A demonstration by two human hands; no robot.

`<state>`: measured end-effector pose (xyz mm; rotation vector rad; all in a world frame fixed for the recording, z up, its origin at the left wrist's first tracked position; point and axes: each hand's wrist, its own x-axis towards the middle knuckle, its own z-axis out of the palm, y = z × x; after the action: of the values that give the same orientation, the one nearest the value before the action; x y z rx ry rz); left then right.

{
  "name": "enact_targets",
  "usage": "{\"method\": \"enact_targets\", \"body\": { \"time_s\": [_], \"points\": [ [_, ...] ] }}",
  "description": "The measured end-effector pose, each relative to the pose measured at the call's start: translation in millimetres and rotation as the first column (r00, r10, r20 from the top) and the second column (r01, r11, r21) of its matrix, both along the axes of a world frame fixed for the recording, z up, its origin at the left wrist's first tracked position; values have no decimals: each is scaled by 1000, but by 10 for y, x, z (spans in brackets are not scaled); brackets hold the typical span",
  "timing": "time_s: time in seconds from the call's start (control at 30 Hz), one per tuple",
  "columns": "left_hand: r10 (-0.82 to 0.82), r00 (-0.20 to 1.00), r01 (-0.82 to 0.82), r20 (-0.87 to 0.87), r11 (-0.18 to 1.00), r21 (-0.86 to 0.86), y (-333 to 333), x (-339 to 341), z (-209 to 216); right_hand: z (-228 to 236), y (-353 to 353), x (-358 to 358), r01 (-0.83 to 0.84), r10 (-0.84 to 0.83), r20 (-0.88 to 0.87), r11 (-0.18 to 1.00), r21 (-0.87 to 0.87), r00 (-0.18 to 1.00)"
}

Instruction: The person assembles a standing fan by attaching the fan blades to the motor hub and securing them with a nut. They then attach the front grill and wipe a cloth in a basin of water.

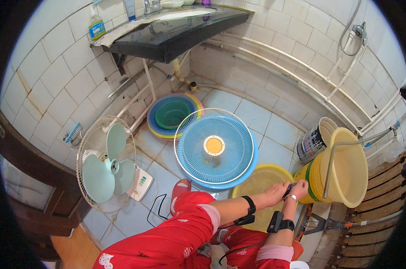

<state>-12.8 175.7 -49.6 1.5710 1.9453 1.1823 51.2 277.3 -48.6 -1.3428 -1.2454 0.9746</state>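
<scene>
My left hand (277, 193) and my right hand (299, 190) meet above a yellow basin (247, 183), both closed on a small dark cloth-like thing (288, 190) whose kind I cannot make out. Water seems to lie in the basin. Beyond it, a round wire fan guard (198, 167) with a yellow centre rests across a blue basin (255, 161). On the left stands an electric fan (114, 167), its pale green blades bare in front and the rear grille behind them.
Stacked coloured basins (172, 114) sit under a black sink counter (167, 42). At the right are yellow buckets (346, 166), a paint pail (311, 141) and a slatted wooden surface (369, 219). White pipes (275, 58) line the wall; a black bent rod (157, 207) lies beside my leg.
</scene>
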Motion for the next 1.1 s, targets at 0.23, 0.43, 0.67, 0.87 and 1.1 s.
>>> {"method": "enact_targets", "body": {
  "time_s": [0.23,0.43,0.67,0.87,1.1],
  "points": [
    [-58,973,48,224,998,46,-110,-189,402,217,55,176,-471,185,-692,846,-249,698],
    [-123,229,580,966,814,-34,-118,-434,750,674,-154,365,-667,360,-780,739,-96,511],
    [-123,11,713,992,697,79,-190,-455,780,813,-201,387,-737,506,-751,675,38,425],
    [-189,-90,715,978,671,196,-121,-608,663,774,-104,340,-790,588,-702,611,60,402],
    [-131,558,511,820,832,-215,-97,-325,640,748,-135,253,-700,631,-416,714,-19,655]
  ]
}}
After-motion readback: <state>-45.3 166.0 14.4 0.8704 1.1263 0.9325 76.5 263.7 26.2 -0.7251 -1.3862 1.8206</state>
